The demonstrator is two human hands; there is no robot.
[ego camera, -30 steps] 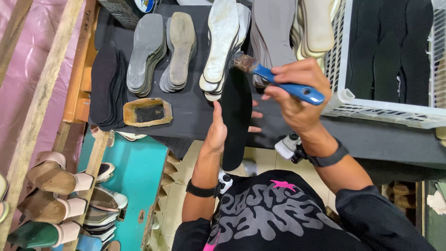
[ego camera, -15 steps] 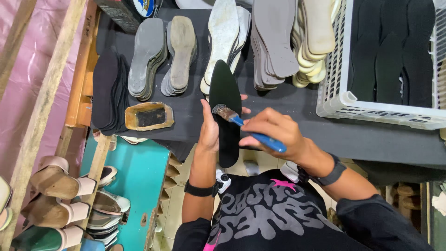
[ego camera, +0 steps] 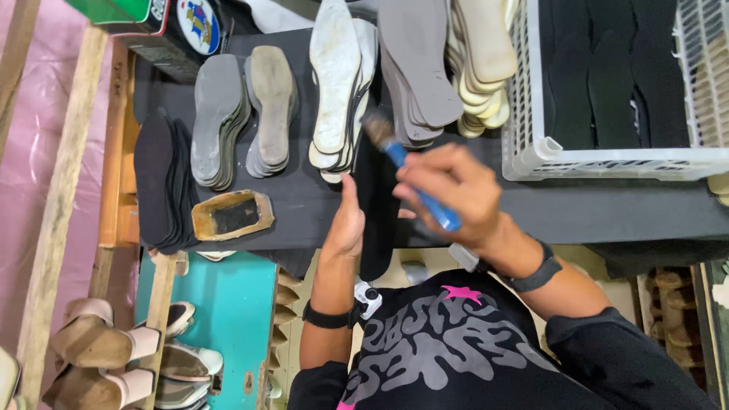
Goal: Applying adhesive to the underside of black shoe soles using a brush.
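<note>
Fingers of the right hand (ego camera: 456, 190) grip a blue brush (ego camera: 410, 171), its brown bristles pointing to eleven o'clock; left hand (ego camera: 348, 220) lies open against a long black insole (ego camera: 377, 220) at the table (ego camera: 607, 209) edge.

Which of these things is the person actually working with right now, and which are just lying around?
In use:
left hand steadying the black insole
right hand holding the blue-handled brush

Lying about:
grey sole stacks
white basket
glue tray
sandals
</note>
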